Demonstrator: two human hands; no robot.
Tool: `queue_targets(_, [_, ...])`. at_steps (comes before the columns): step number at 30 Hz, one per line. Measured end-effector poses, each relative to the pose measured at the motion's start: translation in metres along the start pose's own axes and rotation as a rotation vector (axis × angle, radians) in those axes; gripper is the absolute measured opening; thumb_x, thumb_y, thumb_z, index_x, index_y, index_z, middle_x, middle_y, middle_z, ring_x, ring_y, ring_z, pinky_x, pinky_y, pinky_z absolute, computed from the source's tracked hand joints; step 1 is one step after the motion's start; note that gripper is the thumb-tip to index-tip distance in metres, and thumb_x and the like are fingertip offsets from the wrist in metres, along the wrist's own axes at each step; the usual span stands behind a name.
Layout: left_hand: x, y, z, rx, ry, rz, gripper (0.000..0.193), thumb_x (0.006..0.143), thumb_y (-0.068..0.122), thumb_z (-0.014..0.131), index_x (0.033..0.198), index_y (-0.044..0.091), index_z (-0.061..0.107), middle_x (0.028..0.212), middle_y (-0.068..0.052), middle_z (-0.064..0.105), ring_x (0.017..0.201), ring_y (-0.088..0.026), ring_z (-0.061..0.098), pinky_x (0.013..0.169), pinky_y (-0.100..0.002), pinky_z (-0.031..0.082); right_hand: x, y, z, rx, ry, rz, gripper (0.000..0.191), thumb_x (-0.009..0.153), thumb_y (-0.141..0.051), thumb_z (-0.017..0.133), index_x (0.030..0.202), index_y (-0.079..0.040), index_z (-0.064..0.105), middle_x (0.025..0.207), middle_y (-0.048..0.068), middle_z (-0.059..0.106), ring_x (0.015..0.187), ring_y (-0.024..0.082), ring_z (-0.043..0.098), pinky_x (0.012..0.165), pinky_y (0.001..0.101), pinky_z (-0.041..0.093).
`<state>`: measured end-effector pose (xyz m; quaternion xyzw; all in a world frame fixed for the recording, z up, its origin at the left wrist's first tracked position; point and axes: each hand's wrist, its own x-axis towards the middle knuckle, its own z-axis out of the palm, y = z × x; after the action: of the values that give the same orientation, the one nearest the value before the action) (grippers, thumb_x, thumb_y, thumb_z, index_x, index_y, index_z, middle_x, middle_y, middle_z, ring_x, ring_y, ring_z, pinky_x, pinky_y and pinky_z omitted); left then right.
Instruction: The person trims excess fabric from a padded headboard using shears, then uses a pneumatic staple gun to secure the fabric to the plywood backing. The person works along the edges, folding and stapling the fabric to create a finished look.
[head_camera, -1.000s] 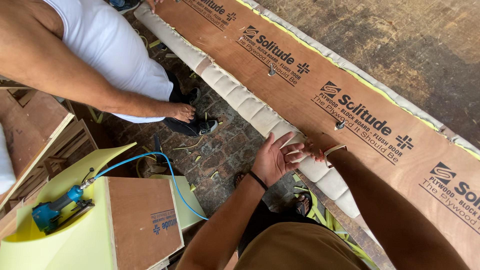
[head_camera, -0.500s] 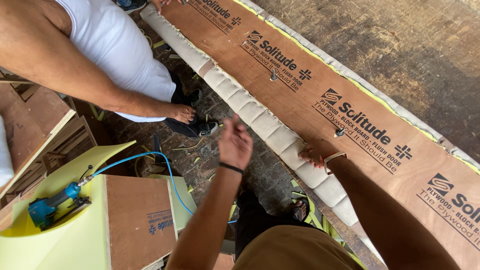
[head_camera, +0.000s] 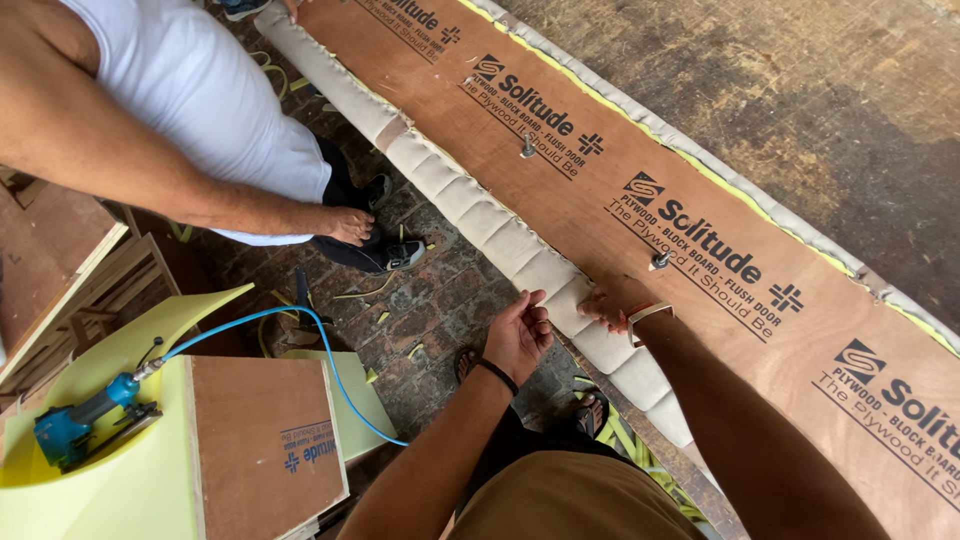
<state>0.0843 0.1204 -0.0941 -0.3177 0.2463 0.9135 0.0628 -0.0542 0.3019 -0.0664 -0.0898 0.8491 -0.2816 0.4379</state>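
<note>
A: Right, nearest to me first. My left hand (head_camera: 518, 335) hangs over the brick floor (head_camera: 430, 300), fingers loosely curled and apart, gripping nothing, just short of the padded edge (head_camera: 520, 245)

B: And the other one?

A: My right hand (head_camera: 612, 303) lies flat on that same padded edge, fingers together and pressed down on the cushioning, clamped on nothing. It's the nearer hand to the panel, touching it, while the left is just beside it

B: Which way does the piece run?

A: The plywood panel (head_camera: 700, 200) lies on the dark surface (head_camera: 800, 90) with its long axis going diagonally, from the far upper left down toward my right. The padded edge follows the side facing me, so it sits ahead and to the right of my left hand

B: Anything else around?

A: To my left, a blue air tool (head_camera: 70, 430) with its blue hose (head_camera: 300, 330) rests on yellow foam (head_camera: 120, 490). Farther off, another person's hand (head_camera: 348, 224) hangs beside their leg
</note>
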Motion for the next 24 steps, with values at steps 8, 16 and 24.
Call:
queue_targets(8, [-0.004, 0.007, 0.032, 0.101, -0.081, -0.055, 0.037, 0.100, 0.038, 0.065, 0.116, 0.005, 0.067, 0.084, -0.002, 0.064, 0.070, -0.014, 0.062, 0.065, -0.032, 0.056, 0.007, 0.011, 0.008, 0.099, 0.056, -0.003, 0.026, 0.085, -0.027, 0.080, 0.091, -0.002, 0.076, 0.071, 0.007, 0.071, 0.059, 0.015, 0.066, 0.053, 0.0307, 0.055])
queue_targets(16, [-0.023, 0.019, 0.058, 1.477, -0.303, 0.567, 0.048, 0.086, 0.033, 0.078, 0.123, 0.004, 0.067, 0.111, -0.017, 0.071, 0.095, -0.027, 0.069, 0.079, -0.041, 0.057, 0.029, 0.020, 0.013, 0.127, 0.033, 0.043, 0.023, 0.088, -0.022, 0.077, 0.101, -0.004, 0.078, 0.074, 0.007, 0.073, 0.058, 0.015, 0.065, 0.051, 0.0306, 0.054])
queue_targets(24, [0.019, 0.063, 0.058, 0.870, -0.290, -0.117, 0.027, 0.098, 0.029, 0.065, 0.119, 0.013, 0.071, 0.104, -0.009, 0.076, 0.087, -0.017, 0.073, 0.068, -0.029, 0.058, 0.026, 0.024, 0.018, 0.092, 0.131, 0.111, 0.033, 0.088, -0.034, 0.078, 0.105, -0.006, 0.078, 0.082, 0.010, 0.077, 0.066, 0.019, 0.071, 0.060, 0.0341, 0.060])
